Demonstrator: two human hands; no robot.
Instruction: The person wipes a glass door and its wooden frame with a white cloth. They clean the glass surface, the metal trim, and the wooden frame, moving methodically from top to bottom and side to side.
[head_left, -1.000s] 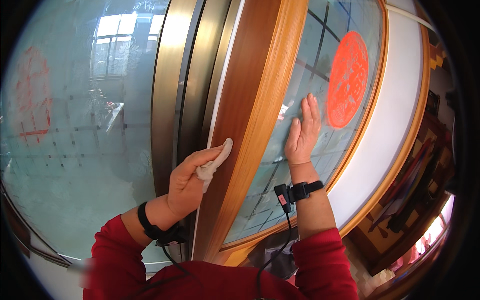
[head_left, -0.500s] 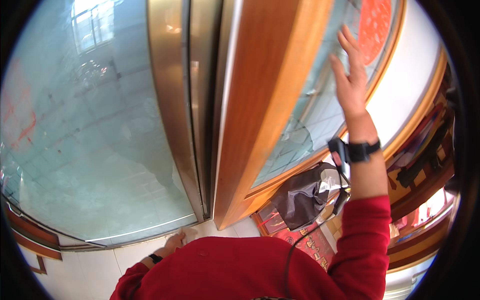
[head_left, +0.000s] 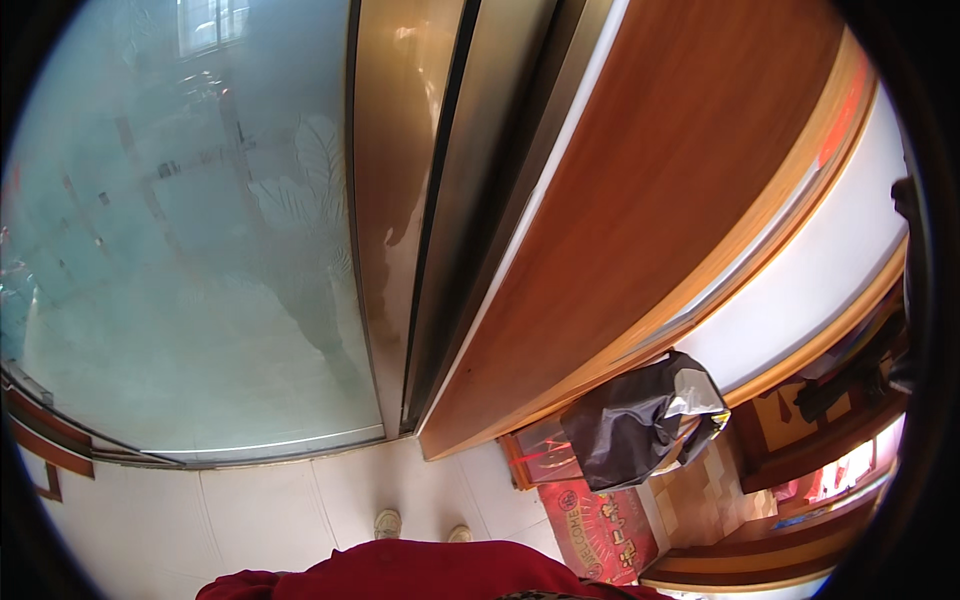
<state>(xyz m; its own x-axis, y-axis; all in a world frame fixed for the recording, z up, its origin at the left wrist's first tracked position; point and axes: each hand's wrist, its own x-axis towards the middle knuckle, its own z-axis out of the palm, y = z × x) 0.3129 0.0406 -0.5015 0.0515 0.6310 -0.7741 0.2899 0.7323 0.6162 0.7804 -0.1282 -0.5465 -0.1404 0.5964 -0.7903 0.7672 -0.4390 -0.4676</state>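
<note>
Frosted glass door and bronze frame stand before me, wooden door rightward. Neither of my hands is in view; their grip cannot be judged. I advise wiping the frame top-down, minding the black bag.

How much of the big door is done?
Hard to say. The wooden door frame looks smooth and shiny, so it may be done. Nothing is in hand now: neither hand shows, only a red top at the bottom. The frosted glass has hazy marks, dirt or pattern, so it may be left.
</note>
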